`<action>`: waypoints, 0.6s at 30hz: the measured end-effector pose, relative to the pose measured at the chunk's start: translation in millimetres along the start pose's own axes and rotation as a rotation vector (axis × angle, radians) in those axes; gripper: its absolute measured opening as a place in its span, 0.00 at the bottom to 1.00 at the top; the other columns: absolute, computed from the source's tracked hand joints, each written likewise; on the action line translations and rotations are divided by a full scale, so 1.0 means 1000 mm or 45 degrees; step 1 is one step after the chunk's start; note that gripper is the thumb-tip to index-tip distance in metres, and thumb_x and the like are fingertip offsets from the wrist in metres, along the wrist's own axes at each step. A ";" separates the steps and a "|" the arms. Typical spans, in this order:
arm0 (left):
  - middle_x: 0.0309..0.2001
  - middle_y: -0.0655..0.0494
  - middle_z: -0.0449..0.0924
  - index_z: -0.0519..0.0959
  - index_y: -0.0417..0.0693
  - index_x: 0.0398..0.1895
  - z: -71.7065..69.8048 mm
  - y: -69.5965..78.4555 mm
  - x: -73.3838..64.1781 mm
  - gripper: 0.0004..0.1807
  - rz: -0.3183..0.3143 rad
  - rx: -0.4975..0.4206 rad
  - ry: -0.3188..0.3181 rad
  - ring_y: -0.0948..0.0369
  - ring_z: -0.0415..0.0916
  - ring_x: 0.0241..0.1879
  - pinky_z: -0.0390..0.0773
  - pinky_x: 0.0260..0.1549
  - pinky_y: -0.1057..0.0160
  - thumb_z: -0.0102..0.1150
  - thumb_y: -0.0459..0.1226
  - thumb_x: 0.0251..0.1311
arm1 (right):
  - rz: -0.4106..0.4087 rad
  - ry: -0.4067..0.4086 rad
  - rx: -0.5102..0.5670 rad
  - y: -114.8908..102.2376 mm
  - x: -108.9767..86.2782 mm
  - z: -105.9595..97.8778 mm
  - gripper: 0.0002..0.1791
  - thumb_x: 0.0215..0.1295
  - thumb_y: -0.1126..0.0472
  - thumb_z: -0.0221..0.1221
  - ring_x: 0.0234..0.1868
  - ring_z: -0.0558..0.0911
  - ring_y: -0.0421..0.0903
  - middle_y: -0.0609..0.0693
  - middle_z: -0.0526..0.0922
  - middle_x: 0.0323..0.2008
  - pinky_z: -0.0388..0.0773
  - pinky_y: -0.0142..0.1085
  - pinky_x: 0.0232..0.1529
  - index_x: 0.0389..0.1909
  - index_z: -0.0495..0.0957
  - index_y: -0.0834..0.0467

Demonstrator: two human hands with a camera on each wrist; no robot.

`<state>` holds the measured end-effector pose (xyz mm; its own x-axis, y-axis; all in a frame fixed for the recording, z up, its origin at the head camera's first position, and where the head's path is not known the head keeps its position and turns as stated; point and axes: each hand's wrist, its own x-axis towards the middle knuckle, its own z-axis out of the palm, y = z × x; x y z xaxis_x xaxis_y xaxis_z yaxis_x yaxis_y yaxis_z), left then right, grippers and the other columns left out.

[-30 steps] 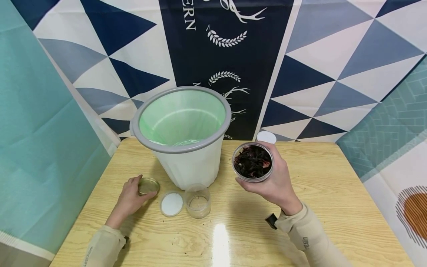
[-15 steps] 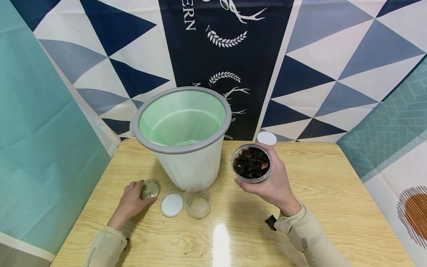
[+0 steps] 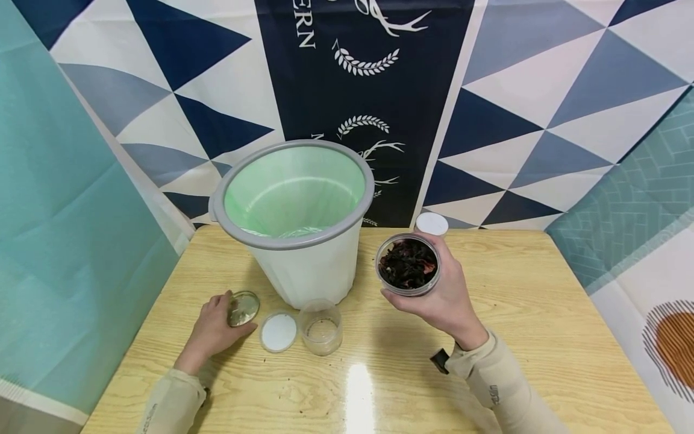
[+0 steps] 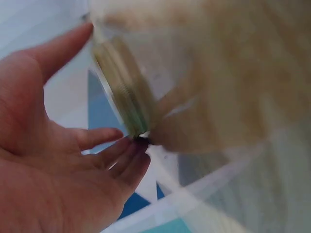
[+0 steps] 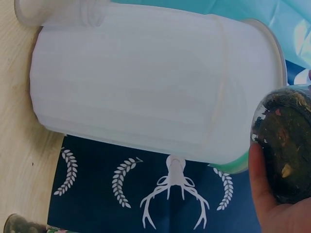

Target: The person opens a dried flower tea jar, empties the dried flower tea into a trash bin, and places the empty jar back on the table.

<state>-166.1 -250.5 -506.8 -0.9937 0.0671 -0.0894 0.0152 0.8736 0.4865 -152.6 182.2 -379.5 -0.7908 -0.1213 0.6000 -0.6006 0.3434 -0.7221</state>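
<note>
My left hand (image 3: 213,328) is low over the table at the left, with a round gold-coloured lid (image 3: 243,308) between thumb and fingers. In the left wrist view the lid (image 4: 121,87) shows edge-on, blurred, with fingertips at its lower edge and the thumb near its upper edge. My right hand (image 3: 444,289) grips an uncovered clear jar (image 3: 409,292) of dark dried petals, raised and tilted, right of the bin. The right wrist view shows the jar's dark contents (image 5: 286,141) through its wall.
A white bin (image 3: 309,271) with a grey rim and green liner stands at the back. Before it are a white lid (image 3: 279,332) and a clear jar (image 3: 321,328) with crumbs inside. A white-topped container (image 3: 432,223) stands behind my right hand.
My left hand has shifted slightly toward the near edge, and the gold-coloured lid has changed its tilt. The right hand and its jar have stayed almost still.
</note>
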 end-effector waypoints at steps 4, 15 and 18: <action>0.73 0.22 0.54 0.49 0.26 0.79 -0.008 0.004 -0.002 0.57 -0.019 -0.068 0.055 0.25 0.57 0.70 0.66 0.63 0.26 0.67 0.54 0.64 | -0.002 -0.005 0.006 0.002 -0.001 0.000 0.54 0.35 0.69 0.82 0.58 0.80 0.36 0.52 0.81 0.59 0.75 0.28 0.61 0.69 0.69 0.59; 0.57 0.36 0.77 0.78 0.36 0.60 -0.083 0.093 0.007 0.25 0.720 -0.263 1.376 0.40 0.71 0.59 0.70 0.63 0.49 0.55 0.48 0.75 | -0.020 0.053 -0.048 -0.003 0.017 -0.007 0.50 0.35 0.69 0.81 0.57 0.79 0.36 0.54 0.81 0.58 0.74 0.27 0.60 0.66 0.71 0.62; 0.54 0.41 0.82 0.82 0.38 0.54 -0.100 0.130 0.009 0.27 0.998 -0.228 1.381 0.43 0.75 0.59 0.69 0.68 0.57 0.50 0.54 0.76 | -0.045 0.082 -0.055 -0.010 0.031 -0.011 0.49 0.35 0.70 0.80 0.57 0.79 0.36 0.55 0.81 0.58 0.74 0.28 0.61 0.65 0.71 0.63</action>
<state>-183.8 -184.3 -357.0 -0.3170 0.0308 0.9479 0.6829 0.7010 0.2056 -169.5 185.3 -349.8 -0.7591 -0.0746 0.6467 -0.6212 0.3802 -0.6853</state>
